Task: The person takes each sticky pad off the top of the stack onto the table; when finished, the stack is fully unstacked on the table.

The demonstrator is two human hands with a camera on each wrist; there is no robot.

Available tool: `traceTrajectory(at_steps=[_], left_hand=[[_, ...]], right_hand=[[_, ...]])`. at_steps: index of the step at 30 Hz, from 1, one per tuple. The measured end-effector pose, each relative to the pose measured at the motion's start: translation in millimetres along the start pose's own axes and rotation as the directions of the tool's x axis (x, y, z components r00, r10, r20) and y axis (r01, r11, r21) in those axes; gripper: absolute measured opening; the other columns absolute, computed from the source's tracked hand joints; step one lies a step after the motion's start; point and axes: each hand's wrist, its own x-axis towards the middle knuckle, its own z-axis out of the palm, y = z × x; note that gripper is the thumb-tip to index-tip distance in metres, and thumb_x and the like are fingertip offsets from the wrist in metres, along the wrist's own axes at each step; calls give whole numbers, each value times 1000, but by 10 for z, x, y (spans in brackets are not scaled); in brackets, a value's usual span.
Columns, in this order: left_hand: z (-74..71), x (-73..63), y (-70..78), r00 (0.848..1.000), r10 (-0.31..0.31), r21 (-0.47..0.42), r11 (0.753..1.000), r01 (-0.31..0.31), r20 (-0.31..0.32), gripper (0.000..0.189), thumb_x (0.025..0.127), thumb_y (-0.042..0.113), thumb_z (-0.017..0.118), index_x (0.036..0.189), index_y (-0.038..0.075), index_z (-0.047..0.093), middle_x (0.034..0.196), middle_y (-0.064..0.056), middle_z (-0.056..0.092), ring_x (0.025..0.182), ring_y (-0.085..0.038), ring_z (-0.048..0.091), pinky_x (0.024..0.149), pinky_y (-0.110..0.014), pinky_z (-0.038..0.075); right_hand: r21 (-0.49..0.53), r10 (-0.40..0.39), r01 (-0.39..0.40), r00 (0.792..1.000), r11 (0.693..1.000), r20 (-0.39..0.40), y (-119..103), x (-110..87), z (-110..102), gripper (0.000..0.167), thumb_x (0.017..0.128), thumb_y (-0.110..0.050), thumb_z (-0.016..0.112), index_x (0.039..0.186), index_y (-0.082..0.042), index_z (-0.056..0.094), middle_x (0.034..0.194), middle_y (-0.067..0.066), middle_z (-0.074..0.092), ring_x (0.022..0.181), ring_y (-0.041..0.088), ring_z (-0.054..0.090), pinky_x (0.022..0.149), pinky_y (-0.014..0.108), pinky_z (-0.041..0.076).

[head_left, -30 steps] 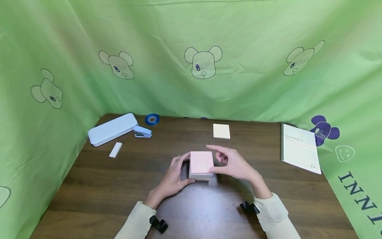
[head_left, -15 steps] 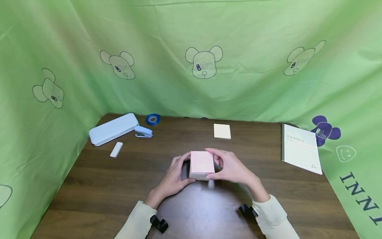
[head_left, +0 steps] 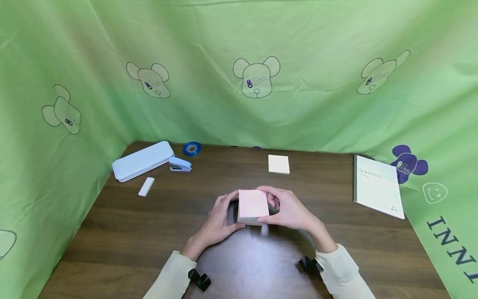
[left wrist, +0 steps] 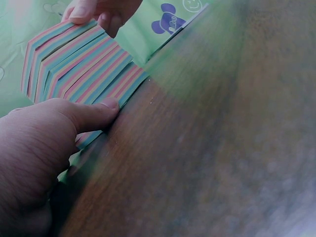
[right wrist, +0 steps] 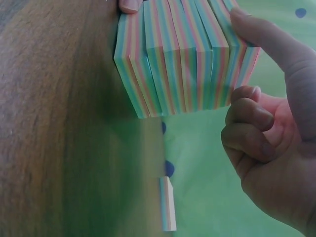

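Note:
A tall stack of sticky note pads (head_left: 253, 203) stands on the table with a pink sheet on top. Its striped pink, yellow and blue-green sides show in the left wrist view, where the pads sit slightly uneven. My left hand (head_left: 212, 223) grips the lower part from the left, thumb on the near side. From the right, my right hand (head_left: 292, 209) pinches the top pads between thumb and index finger, its other fingers curled in. Farther back lies a single sticky note pad (head_left: 278, 164), cream on top, also seen in the right wrist view.
On the brown table (head_left: 317, 178), a light blue case (head_left: 143, 161), stapler (head_left: 180, 164), blue tape roll (head_left: 192, 149) and white eraser-like block (head_left: 146, 187) lie at the left. A white "Gambit" book (head_left: 379, 186) lies at the right. A green curtain (head_left: 201, 104) hangs behind.
My right hand's index finger has come down from pointing away to the stack's far right corner, and its thumb has moved onto the near side. The left hand has kept its grip.

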Motion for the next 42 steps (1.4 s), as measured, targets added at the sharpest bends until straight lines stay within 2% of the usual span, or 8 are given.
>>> traceTrajectory(at_steps=[7,11,17,24,30,34,37,42], left_hand=[[7,-5,4,999,-41,-26,999,42,13,104,88,20,97,171,23,35,160,-5,59,147,-30,43,120,-62,41],[5,-14,4,999,-42,-21,999,42,5,105,87,18,98,171,24,35,160,-4,59,147,-30,44,120,-61,41],[3,-22,24,1000,-21,2,1000,21,-10,106,86,17,99,171,23,36,158,-4,61,146,-30,46,117,-62,43],[3,-32,35,999,-42,-4,999,42,1,105,87,17,98,171,20,36,159,-5,60,147,-31,44,117,-63,42],[5,-22,31,1000,-27,4,1000,27,-6,106,87,18,99,171,22,34,159,-5,60,147,-31,45,117,-63,43],[5,-9,33,1000,-18,1,1000,18,-11,106,86,17,99,171,22,35,158,-5,61,146,-31,45,117,-62,43],[3,-1,43,1000,-17,-2,1000,17,-11,106,86,17,99,171,23,36,157,-5,62,146,-31,45,117,-63,43],[9,4,61,999,-35,-2,999,35,-2,106,87,17,99,171,23,35,158,-5,61,147,-31,45,118,-63,42]], right_hand=[[107,22,-23,1000,994,9,78,-23,-38,68,79,-15,102,139,-7,69,84,-3,50,73,7,45,66,19,39],[131,51,-49,999,990,-13,125,-42,-110,69,80,-15,102,141,-8,69,85,0,51,75,8,47,66,19,40],[107,90,-81,993,991,-74,238,-121,-247,74,79,-10,101,144,-5,67,87,2,52,75,10,48,67,19,41],[61,123,-116,985,991,-123,452,-182,-457,75,81,-7,99,147,-1,64,90,4,53,77,10,50,67,19,43],[61,181,-173,966,983,-186,697,-179,-685,78,83,-6,98,152,-3,61,92,7,51,79,12,49,67,18,44],[61,216,-208,946,976,-242,902,-168,-834,77,85,-5,97,153,-4,61,93,9,50,79,12,47,67,17,43],[47,248,-244,935,969,-254,1027,-166,-940,73,87,-6,95,151,-4,61,93,7,48,79,11,45,66,17,41],[2,278,-284,935,959,-219,1219,-182,-1080,71,88,-8,94,150,2,60,90,6,49,77,9,44,65,17,39]])
